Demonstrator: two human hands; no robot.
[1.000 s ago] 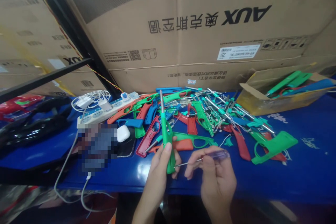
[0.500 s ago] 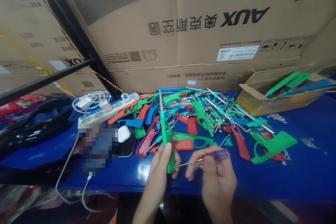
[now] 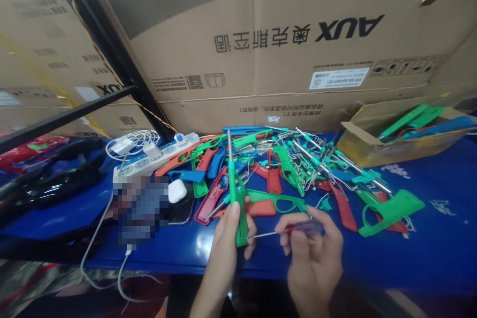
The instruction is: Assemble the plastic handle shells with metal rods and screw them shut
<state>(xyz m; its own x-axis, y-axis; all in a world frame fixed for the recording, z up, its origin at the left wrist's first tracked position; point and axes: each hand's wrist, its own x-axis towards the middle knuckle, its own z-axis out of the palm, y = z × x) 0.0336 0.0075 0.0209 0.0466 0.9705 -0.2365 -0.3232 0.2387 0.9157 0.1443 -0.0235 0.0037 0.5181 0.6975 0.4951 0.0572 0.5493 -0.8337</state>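
reference landmark: the pile [image 3: 290, 169] of green, red and blue plastic shells and metal tubes on the blue table [image 3: 428, 253]

lighter [image 3: 235, 193]: at the near left edge of the pile, lifted clear of the table. its long axis is close to upright, with the metal tube up over the pile and the green grip down toward the person. the body is slim bright green plastic, and the thin silver tube is roughly as long as the grip

left hand [image 3: 227, 238]: on the near side of the pile, closed round the lower grip of the lighter, thumb on the front face, fingers wrapped behind

right hand [image 3: 316, 258]: on the near side of the pile, right of the lighter, pinching a screwdriver [image 3: 302, 228] by its translucent purple-red handle

key relation: the screwdriver lies nearly level, crosswise to the lighter's axis, blade pointing left. the tip sits at the lower right side of the green grip, just beside the left fingers. whether it touches the plastic cannot be told. the left hand is on the lighter. the right hand is apart from it, bridged only by the shaft

other items: a white power strip [image 3: 149, 161] with cables at the far left edge of the pile; a white earbud case [image 3: 176, 190] just left of the pile; an open box [image 3: 372, 146] of green and blue parts right of the pile; large cartons [image 3: 298, 74] directly behind the pile
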